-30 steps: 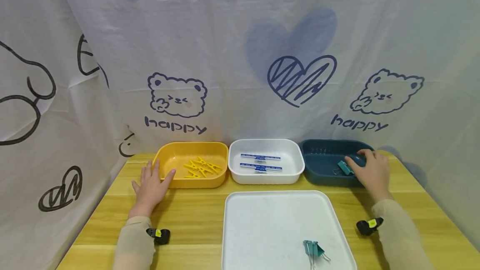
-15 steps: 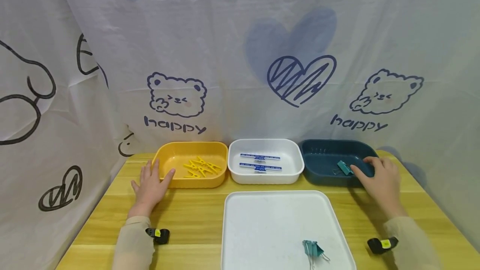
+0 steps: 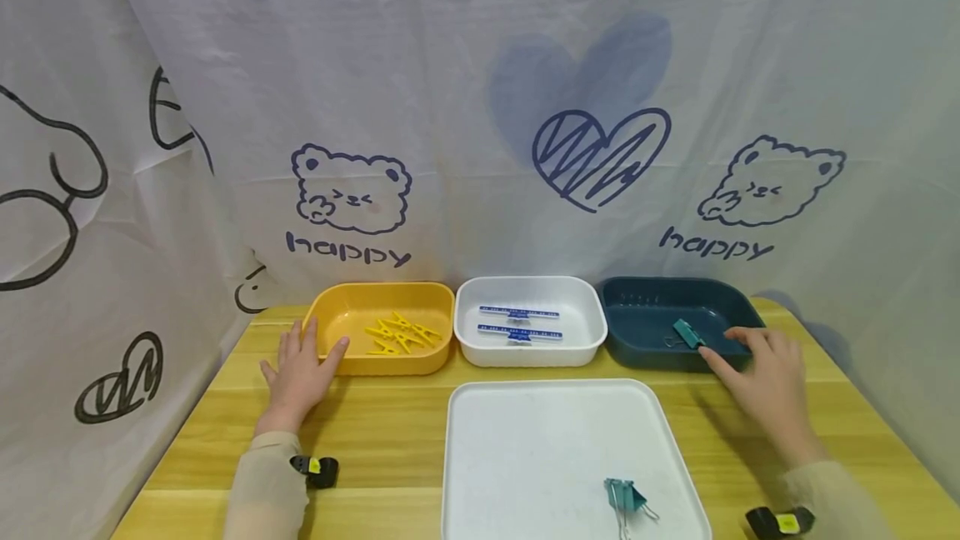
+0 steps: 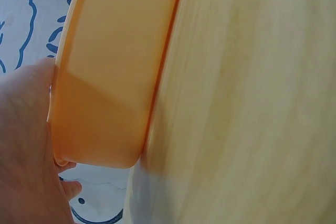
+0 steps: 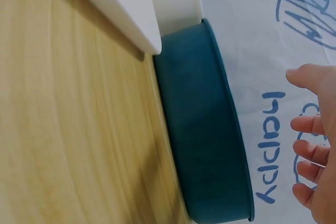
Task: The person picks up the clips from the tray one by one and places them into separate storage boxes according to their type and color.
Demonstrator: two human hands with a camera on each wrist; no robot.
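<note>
My left hand [image 3: 298, 369] rests with spread fingers at the left end of the yellow bin [image 3: 337, 363], which holds several yellow clothespins [image 3: 405, 333]. In the left wrist view that hand [image 4: 26, 145] lies along the bin's rim, some fingertips showing past its corner. Above the front right rim of the dark blue bin [image 3: 637, 352] is my right hand [image 3: 768, 377], thumb and fingers apart, nothing between them. A teal binder clip [image 3: 687, 333] lies inside this bin near the thumb tip. The right wrist view shows the right hand [image 5: 315, 135] with loosely bent fingers.
Between the two bins stands a white bin [image 3: 531, 361] with two blue ruler-marked clips [image 3: 520, 332]. In front, a white tray [image 3: 540, 432] carries teal binder clips [image 3: 626, 497] at its lower right. A printed curtain [image 3: 465, 148] hangs behind the wooden table [image 3: 390, 440].
My right hand has drawn back to the right and towards me, away from the teal binder clip in the dark blue bin. The left hand has stayed in place.
</note>
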